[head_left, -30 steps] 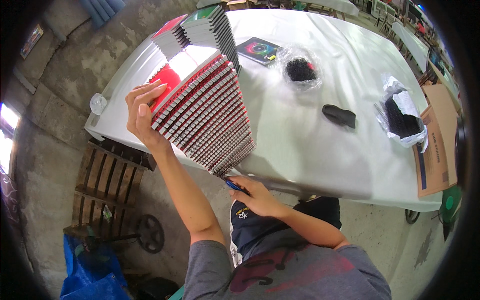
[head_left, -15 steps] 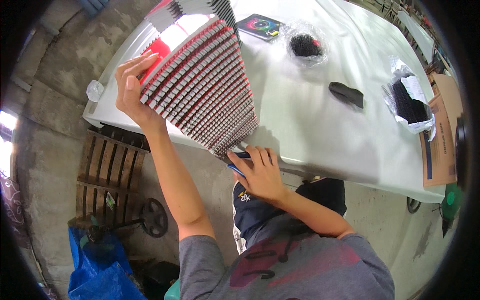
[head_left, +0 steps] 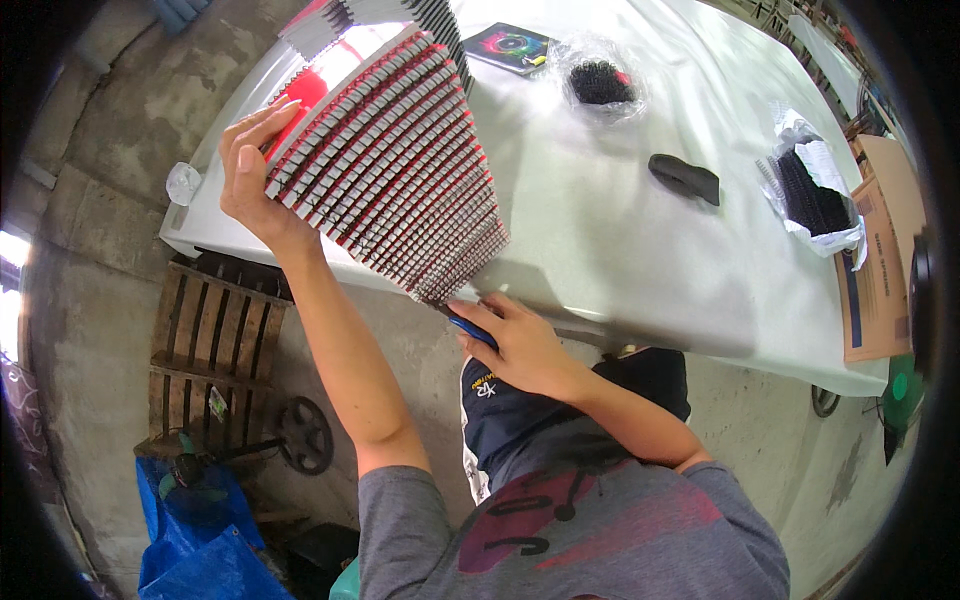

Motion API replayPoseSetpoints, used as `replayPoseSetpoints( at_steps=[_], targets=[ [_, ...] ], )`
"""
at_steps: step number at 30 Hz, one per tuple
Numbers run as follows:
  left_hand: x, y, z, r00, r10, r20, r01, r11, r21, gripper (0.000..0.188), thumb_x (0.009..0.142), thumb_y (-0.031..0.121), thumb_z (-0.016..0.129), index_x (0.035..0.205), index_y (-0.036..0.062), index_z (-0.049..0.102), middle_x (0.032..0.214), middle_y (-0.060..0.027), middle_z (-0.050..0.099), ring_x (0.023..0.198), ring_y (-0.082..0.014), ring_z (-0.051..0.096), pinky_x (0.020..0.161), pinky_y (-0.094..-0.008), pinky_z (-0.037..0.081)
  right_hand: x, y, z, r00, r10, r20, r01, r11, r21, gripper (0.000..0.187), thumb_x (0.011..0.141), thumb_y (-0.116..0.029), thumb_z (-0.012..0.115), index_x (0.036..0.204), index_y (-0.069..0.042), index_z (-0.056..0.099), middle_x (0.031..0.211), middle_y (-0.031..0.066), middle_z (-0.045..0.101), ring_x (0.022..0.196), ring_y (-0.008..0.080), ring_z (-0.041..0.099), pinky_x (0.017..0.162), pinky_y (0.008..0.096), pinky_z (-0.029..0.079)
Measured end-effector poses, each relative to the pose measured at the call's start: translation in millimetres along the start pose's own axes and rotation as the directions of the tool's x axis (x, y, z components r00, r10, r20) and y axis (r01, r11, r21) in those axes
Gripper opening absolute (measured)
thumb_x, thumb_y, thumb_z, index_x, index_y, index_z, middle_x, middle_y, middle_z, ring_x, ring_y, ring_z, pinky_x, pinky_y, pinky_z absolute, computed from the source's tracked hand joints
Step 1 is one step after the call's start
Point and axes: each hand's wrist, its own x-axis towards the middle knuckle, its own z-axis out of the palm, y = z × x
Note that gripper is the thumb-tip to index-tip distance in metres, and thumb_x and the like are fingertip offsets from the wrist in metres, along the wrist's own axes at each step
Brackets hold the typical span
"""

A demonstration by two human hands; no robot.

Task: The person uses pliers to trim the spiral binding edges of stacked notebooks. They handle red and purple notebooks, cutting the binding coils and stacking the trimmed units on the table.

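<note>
Holding the notebook stack [head_left: 390, 170] toward eleven o'clock, by the near edge of the tabletop [head_left: 600, 240], with the left hand [head_left: 255, 185] clasping its upper corner at ten o'clock, perhaps against slipping. Gripping a blue-handled tool [head_left: 474, 331] in the curled right hand [head_left: 525, 348], near the lowest coils [head_left: 438, 288]. Ridged throughout, banded pale and red; glossy on the cover [head_left: 311, 93].

With the stack of notebooks [head_left: 400, 165] as the hub, the left hand [head_left: 257, 185] lies on it at nine o'clock; the right hand [head_left: 507, 345], around a hand tool [head_left: 474, 332], is at five. On the table [head_left: 590, 240], more notebooks [head_left: 448, 35] stand behind at twelve, a single notebook [head_left: 508, 48] between one and two, a bag [head_left: 640, 100] holding coils [head_left: 598, 82] at two, and a pouch [head_left: 685, 178] at three, before another bag [head_left: 845, 243] and a box [head_left: 870, 330]. A pallet [head_left: 195, 377] sits off the table toward half past seven.
</note>
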Motion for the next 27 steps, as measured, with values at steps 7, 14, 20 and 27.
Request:
replayPoseSetpoints(
  at_steps=[7,14,20,27],
  targets=[
    [-0.3,-2.9,-2.9,0.999,-0.038,0.006,0.039,0.999,-0.030,0.051,0.087,0.042,0.042,0.084,-0.0015,0.069,0.089,-0.0150,0.064,0.093,-0.0244,0.058,0.090,-0.0386,0.041,-7.1,3.3,3.6,0.965,-0.203,-0.166,0.117,0.900,-0.421,0.053,0.078,-0.026,0.063,0.129,-0.021,0.048,0.109,0.0144,0.047,0.099,0.0295,0.048,0.086,0.0425,0.035],
    [-0.5,0.6,-4.1,0.995,-0.073,0.070,0.074,0.997,-0.008,0.051,0.083,0.043,0.044,0.091,-0.0021,0.066,0.099,-0.0117,0.057,0.099,-0.0212,0.055,0.092,-0.0375,0.042,-7.2,4.7,7.2,0.966,-0.214,-0.143,0.138,0.899,-0.415,0.051,0.080,-0.027,0.060,0.129,-0.020,0.048,0.111,0.0161,0.048,0.101,0.0295,0.047,0.087,0.0448,0.034],
    [-0.5,-0.4,-5.3,0.994,-0.087,0.066,0.088,0.996,-0.009,0.051,0.083,0.043,0.044,0.091,-0.0023,0.065,0.100,-0.0118,0.057,0.100,-0.0216,0.055,0.093,-0.0376,0.042,-7.6,3.2,9.6,0.968,-0.201,-0.152,0.125,0.906,-0.403,0.051,0.080,-0.028,0.060,0.128,-0.019,0.048,0.111,0.0157,0.048,0.101,0.0293,0.047,0.085,0.0438,0.034],
    [-0.4,0.5,-5.4,0.994,-0.096,0.062,0.096,0.995,-0.009,0.050,0.083,0.042,0.044,0.092,-0.0016,0.065,0.100,-0.0114,0.057,0.100,-0.0210,0.055,0.093,-0.0374,0.042,-6.1,2.9,6.2,0.986,-0.139,-0.095,0.099,0.933,-0.347,0.045,0.082,-0.026,0.058,0.126,-0.018,0.049,0.103,0.0143,0.050,0.094,0.0302,0.051,0.078,0.0416,0.039]
  ],
)
